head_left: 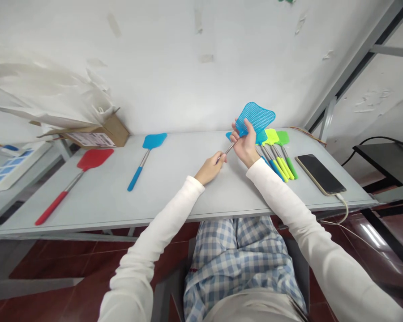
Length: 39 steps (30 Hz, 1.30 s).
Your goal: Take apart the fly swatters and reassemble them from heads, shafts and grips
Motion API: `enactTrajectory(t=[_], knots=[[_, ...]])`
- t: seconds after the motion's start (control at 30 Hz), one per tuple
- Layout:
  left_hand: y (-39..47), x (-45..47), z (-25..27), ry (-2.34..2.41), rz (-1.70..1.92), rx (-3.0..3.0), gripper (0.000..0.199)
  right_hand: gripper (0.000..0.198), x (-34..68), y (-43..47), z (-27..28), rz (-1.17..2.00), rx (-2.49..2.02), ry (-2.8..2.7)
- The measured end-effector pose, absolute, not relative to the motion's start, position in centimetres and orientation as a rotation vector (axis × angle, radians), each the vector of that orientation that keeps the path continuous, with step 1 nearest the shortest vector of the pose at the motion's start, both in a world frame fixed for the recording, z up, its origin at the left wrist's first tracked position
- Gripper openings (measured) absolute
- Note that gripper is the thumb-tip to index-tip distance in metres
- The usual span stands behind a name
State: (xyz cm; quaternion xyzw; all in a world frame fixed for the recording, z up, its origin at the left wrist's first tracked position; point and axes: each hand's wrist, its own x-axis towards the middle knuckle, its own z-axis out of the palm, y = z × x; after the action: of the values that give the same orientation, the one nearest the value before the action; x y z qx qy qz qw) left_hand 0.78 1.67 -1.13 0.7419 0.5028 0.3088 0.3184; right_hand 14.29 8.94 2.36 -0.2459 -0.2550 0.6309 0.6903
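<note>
My left hand (211, 168) is closed round the lower end of a blue fly swatter (256, 117), hiding most of its handle. Near the swatter's head, my right hand (246, 144) pinches it where the mesh meets the metal rod. The bare rod shows between the two hands, and the mesh head points up and away. Just behind and right of my right hand lie several fly swatters (278, 156) in blue, yellow and green, side by side and partly covered by that hand. Left of my hands, a single blue fly swatter (143, 162) rests on the grey table (174, 179).
A larger red fly swatter (74, 181) lies at the table's left. Behind it stands an open cardboard box (116, 130) against the white wall. A phone (320, 174) with a cable plugged in lies at the right. A white tray with blue compartments (11, 167) is far left.
</note>
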Motion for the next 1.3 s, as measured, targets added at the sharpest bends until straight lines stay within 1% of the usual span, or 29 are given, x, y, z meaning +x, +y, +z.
enactTrajectory(t=[0.03,0.2,0.47,0.73,0.83,1.0,1.1,1.3], knots=[[1.5,0.7,-1.2,1.338,0.837,1.980,0.029,0.020,14.3,8.9,2.3,1.400,-0.555,-0.570],[0.5,0.3,-1.3,1.427,0.902,2.085,0.024,0.030,14.0,8.7,2.5,1.330,-0.604,-0.583],[-0.5,-0.4,-0.8,1.411,0.941,2.093,0.026,0.036,13.7,8.5,3.1,1.250,-0.725,-0.721],[-0.5,-0.2,-0.9,1.414,0.917,2.111,0.026,0.034,13.5,8.9,1.9,1.241,-0.735,-0.704],[-1.0,-0.7,-1.3,1.436,0.903,2.108,0.026,0.035,15.2,9.8,2.5,1.194,-0.729,-0.684],[-2.3,-2.5,-1.9,1.506,0.872,2.079,0.025,0.037,20.4,10.8,4.2,1.012,-0.684,-0.707],[-2.4,-2.7,-1.6,1.494,0.893,2.112,0.025,0.043,20.5,9.8,3.6,1.002,-0.724,-0.777],[-2.5,-1.7,-1.2,1.458,0.910,2.119,0.026,0.061,16.0,7.6,1.4,1.078,-0.775,-0.906]])
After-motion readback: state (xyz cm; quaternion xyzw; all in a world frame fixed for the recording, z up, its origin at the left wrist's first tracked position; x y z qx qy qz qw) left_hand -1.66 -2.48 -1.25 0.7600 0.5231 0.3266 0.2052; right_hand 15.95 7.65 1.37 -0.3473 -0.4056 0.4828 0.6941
